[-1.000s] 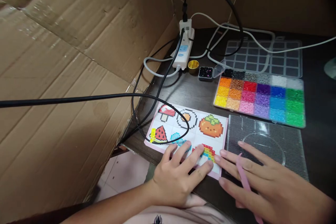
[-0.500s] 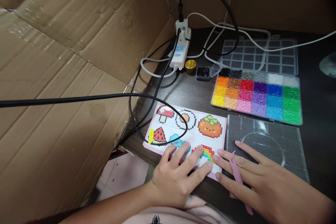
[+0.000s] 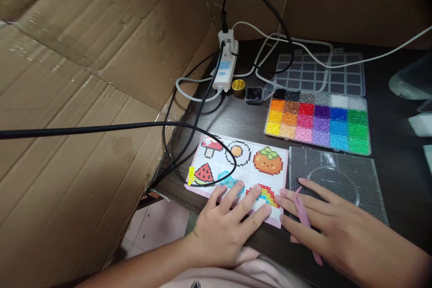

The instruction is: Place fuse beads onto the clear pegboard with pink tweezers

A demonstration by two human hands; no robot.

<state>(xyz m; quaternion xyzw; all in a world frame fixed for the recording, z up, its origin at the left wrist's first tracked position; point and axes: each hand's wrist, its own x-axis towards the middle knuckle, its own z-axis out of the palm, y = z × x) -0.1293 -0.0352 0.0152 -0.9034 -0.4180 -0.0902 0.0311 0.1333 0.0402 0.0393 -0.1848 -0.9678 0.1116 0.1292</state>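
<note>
Here, left fingers (image 3: 248,200) touch paper (image 3: 249,173)

Pink-edged pattern sheet (image 3: 250,172) flat by the near edge of the table (image 3: 232,119), clear pegboard (image 3: 337,175) alongside, pink tweezers (image 3: 303,213) slanting at its near-left corner!
</note>
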